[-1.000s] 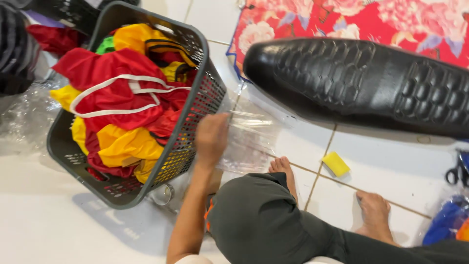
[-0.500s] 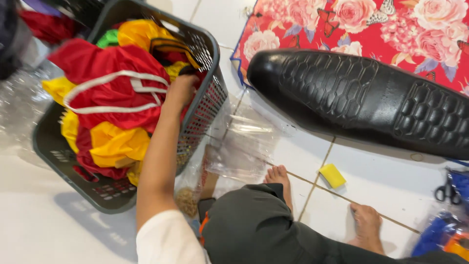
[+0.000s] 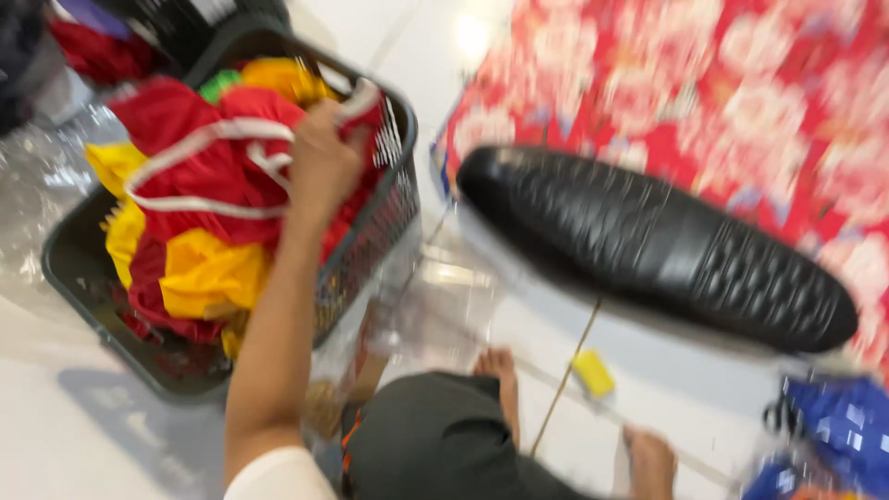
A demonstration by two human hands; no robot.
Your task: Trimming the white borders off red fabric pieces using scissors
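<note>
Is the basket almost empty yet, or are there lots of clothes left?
Hardly started, it looks like. The dark basket is heaped with clothes. The left hand grips a red garment with white trim at the top. Yellow pieces and more red ones lie below. The right hand is out of view.

Left hand [image 3: 319,167] extended forward, arm straight, fingers curled closed; feet bare.

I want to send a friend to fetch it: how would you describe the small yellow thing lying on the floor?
Start at the long black quilted seat lying across the white tiled floor. Just below its middle, beside a bare foot, lies the small yellow block. It is the only yellow thing on the bare tiles; the other yellow is cloth in the dark basket.
</note>
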